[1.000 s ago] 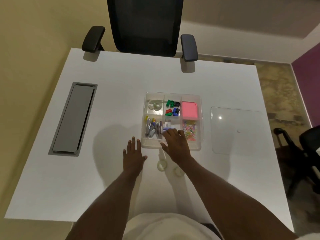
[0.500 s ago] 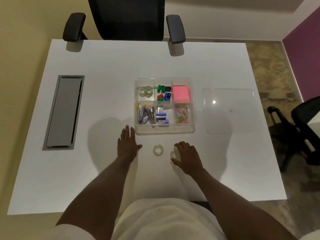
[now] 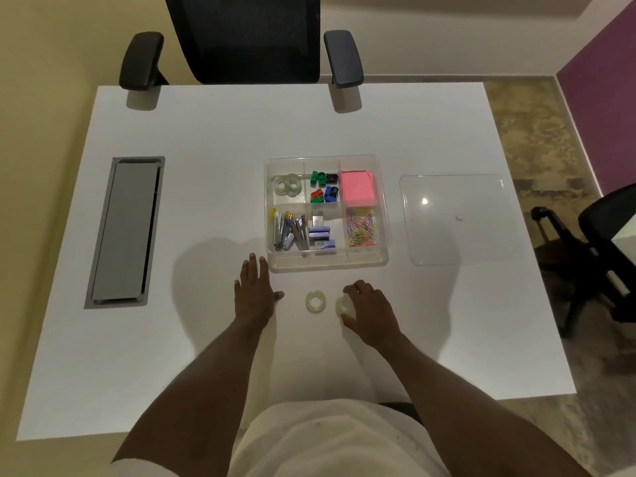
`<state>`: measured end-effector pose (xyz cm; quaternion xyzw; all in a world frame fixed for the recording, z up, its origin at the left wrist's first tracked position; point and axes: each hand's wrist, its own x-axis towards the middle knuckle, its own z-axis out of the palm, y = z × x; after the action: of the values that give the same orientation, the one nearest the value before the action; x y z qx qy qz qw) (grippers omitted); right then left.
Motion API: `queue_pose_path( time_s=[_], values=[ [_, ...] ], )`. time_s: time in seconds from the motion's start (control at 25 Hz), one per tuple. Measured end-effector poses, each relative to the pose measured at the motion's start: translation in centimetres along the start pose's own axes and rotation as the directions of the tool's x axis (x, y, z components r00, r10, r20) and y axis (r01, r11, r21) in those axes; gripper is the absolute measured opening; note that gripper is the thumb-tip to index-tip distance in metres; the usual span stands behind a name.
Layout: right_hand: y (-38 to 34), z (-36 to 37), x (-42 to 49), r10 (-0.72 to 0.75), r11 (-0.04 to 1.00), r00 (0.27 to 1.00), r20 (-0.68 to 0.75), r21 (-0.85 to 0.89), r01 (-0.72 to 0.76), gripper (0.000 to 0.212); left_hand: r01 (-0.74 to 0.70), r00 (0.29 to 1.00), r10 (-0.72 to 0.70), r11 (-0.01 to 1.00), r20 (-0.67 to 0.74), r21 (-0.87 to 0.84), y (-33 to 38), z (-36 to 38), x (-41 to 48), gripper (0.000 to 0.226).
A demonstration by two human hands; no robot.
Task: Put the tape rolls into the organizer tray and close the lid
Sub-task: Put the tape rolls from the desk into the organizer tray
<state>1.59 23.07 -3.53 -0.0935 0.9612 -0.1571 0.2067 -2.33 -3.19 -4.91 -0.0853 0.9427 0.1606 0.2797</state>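
The right hand (image 3: pixel 370 309) curls over a clear tape roll (image 3: pixel 343 306) on the white desk (image 3: pixel 206 132), fingers bent around it and gripping it at its edge; whether the roll has left the surface I cannot tell. Just beside it at nine o'clock a second tape roll (image 3: pixel 315 301) lies flat and untouched, and further toward nine o'clock the left hand (image 3: pixel 254 292) rests palm down on the desk, fingers stretched out flat and holding nothing. At twelve o'clock from both rolls sits the clear organizer tray (image 3: pixel 384 235), its top open, the left fingertips just short of its near-left corner. Its far-left compartment holds two more clear tape rolls (image 3: pixel 287 184); the far-middle one has small green, red, blue and black sharpeners (image 3: pixel 323 187); the far-right one a pink pad of sticky notes (image 3: pixel 358 188). In the near row, the left compartment holds staplers and pens (image 3: pixel 287 232), the middle one boxes of staples (image 3: pixel 321 234), the right one coloured paper clips (image 3: pixel 361 227). At three o'clock from the tray, apart from it, the clear lid (image 3: pixel 457 218) lies flat on the desk. Well off at nine o'clock is a grey cable hatch (image 3: pixel 124 232), and a black office chair (image 3: pixel 244 36) stands at the far edge.
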Motion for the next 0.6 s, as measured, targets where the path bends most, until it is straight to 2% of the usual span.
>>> queue_pose_path(
  time_s=[0.24, 0.6],
  values=[
    [-2.4, -3.8, 5.0, -0.189, 0.981, 0.967, -0.173, -0.087, 0.176, 0.053, -0.001, 1.000, 0.001, 1.000, -0.005, 0.005, -0.1, 0.2, 0.1, 0.097],
    [-7.0, -9.8, 17.8, -0.191, 0.981, 0.942, -0.277, -0.092, 0.172, 0.050, -0.005, 0.999, 0.005, 1.000, -0.033, 0.006, -0.6, 1.0, 0.7, 0.100]
  ],
)
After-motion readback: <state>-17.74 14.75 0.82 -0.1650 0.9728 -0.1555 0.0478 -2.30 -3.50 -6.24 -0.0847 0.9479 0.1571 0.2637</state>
